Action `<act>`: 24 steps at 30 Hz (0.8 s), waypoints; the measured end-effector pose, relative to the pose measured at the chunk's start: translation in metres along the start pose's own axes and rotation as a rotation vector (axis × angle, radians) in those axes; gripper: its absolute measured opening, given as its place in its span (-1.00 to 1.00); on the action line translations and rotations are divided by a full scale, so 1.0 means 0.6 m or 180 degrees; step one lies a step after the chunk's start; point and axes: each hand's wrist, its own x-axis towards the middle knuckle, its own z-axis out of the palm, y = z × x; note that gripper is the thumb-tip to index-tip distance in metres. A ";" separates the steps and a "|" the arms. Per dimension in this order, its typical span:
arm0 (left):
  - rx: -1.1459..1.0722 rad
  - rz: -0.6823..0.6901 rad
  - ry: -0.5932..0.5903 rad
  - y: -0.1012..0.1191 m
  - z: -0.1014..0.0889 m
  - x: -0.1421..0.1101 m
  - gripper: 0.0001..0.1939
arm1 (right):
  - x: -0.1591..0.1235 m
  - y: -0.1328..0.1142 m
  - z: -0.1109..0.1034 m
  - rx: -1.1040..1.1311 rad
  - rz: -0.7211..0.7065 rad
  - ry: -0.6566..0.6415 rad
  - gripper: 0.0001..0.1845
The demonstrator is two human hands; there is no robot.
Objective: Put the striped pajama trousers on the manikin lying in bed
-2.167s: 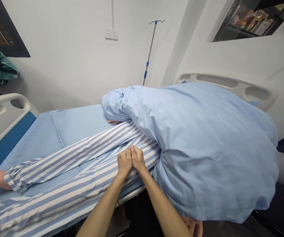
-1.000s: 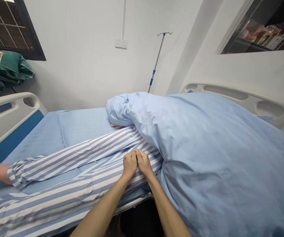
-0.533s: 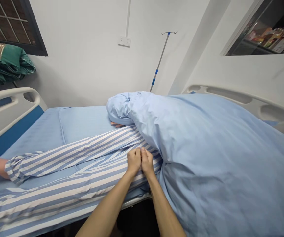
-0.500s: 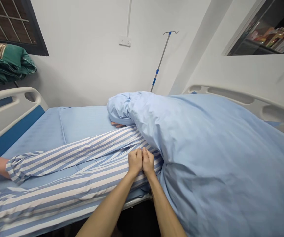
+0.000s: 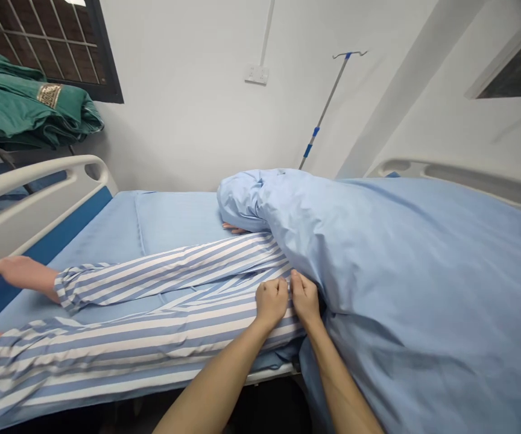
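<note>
Hospital-white wall rises behind a bed (image 5: 174, 216) made up with a pale blue sheet. An IV pole (image 5: 326, 108) stands beyond the grip and up to its right, a wall socket (image 5: 256, 75) is straight ahead, and folded green cloth (image 5: 25, 102) lies far to the grip's left beside a barred window (image 5: 61, 54).

A person lies on the bed in blue-and-white striped pyjama trousers (image 5: 152, 340), with a light blue quilt (image 5: 423, 301) over the rest of the body. The left hand (image 5: 271, 303) and right hand (image 5: 306, 298) sit side by side on the striped cloth, knuckles up, fingers curled into a narrow grip. Whether they pinch the cloth or only press it cannot be told.

The legs' long axis runs from the grip away to the left, ending at a bare foot (image 5: 25, 273) near the foot rail (image 5: 38, 184). The quilt's folded edge lies just to the grip's right, and the right hand is the nearer one, almost at the fold. The left hand is nearer the legs.
</note>
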 end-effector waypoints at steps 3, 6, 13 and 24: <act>0.0092 -0.0049 -0.0012 0.003 0.002 -0.001 -0.55 | -0.004 0.029 0.009 0.0172 0.0455 0.0242 -0.51; 0.0001 -0.0073 -0.0065 0.005 0.000 -0.003 -0.57 | -0.007 0.036 0.012 0.0127 0.0486 0.0231 -0.50; -0.0327 0.0034 -0.0598 -0.056 -0.118 -0.025 -0.59 | -0.009 0.018 0.007 -0.0302 0.0463 0.0276 -0.51; 0.0619 -0.0616 0.0526 -0.253 -0.578 -0.091 -0.57 | -0.011 0.011 0.011 -0.0591 0.0533 0.0298 -0.57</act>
